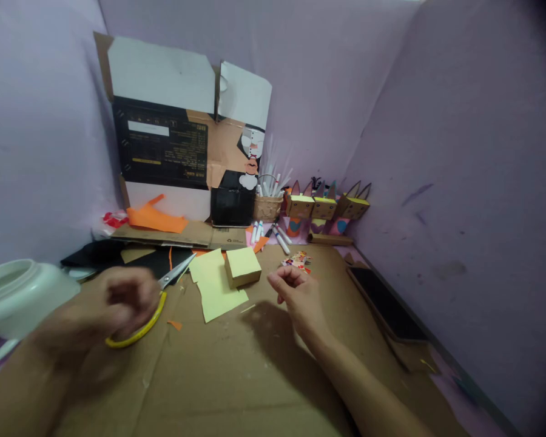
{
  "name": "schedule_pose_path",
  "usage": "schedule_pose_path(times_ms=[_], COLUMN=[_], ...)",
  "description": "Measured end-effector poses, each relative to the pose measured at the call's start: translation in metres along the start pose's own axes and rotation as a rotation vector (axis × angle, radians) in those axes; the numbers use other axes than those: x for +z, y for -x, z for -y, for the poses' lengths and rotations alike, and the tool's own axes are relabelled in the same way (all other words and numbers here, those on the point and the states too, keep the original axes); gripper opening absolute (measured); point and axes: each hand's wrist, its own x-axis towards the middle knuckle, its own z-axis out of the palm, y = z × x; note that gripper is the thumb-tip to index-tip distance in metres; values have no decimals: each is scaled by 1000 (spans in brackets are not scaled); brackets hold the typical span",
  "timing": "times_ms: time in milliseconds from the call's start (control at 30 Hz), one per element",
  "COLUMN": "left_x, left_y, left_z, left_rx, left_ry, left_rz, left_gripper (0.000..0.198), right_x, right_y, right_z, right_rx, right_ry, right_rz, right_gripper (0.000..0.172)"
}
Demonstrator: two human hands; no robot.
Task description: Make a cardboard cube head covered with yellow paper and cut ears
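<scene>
The scissors (164,281) are yellow-handled, the paper (216,297) pale yellow, the little scrap (175,325) orange

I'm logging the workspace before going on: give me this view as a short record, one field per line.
Left hand: blurred, at the yellow-handled scissors; grip unclear
Right hand: fingers curled, no item visible in its grip
Between hands: yellow-topped cardboard box, overlapping the right edge of a cut yellow paper sheet in view
Beyond right hand: small heap of paper scraps
Back: loose markers, three eared cardboard figures
Far right: dark flat rectangular object, probably a tablet
Work surface: brown cardboard
</scene>
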Motion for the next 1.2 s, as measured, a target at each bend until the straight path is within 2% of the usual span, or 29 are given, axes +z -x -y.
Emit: schedule_pose_path(times_ms=[33,67,167,267,333,433,533,600,667,733,800,867,967,1133,1200], left_x=[15,30,73,102,110,110,101,96,96,102,112,119,120,109,107], left_y=[-7,-15,-45,-72,-84,-96,-95,-86,-69,-47,-25,-10,-5,-20,-23], left_z=[-14,-26,-44,-34,-21,-13,-21,-31,-41,-48,-50,-49,-46,-39,-35], left_rx=[-42,-78,-115,-67,11,57,-77,-146,-131,-128,-107,-61,-18,6,-1], left_ry=[63,98,-91,-235,-253,-287,-189,-57,-1,-44,-47,7,-5,57,85], left_rz=[-24,-25,-92,-92,-113,-153,-85,-19,14,55,63,105,167,250,278], left_gripper=[37,40,65,87,83,71,69,70,72,72,72,70,67,65,67], right_x=[0,-1,-4,-9,-12,-14,-16,-18,-21,-24,-25,-25,-23,-19,-17], right_y=[0,0,-4,-10,-14,-18,-22,-22,-19,-12,-3,5,10,5,4], right_z=[0,0,-2,-4,-6,-7,-5,-3,0,3,6,8,10,9,7], right_rx=[-5,-16,-63,-64,-30,17,24,-5,-65,-141,-218,-282,-326,-337,-326], right_ry=[18,34,55,19,-14,-60,-61,10,134,288,440,550,622,655,649], right_rz=[-15,-28,-37,13,26,26,46,96,232,426,597,700,729,705,716], right_gripper=[19,19,26,42,49,44,34,40,58,77,85,84,81,59,55])
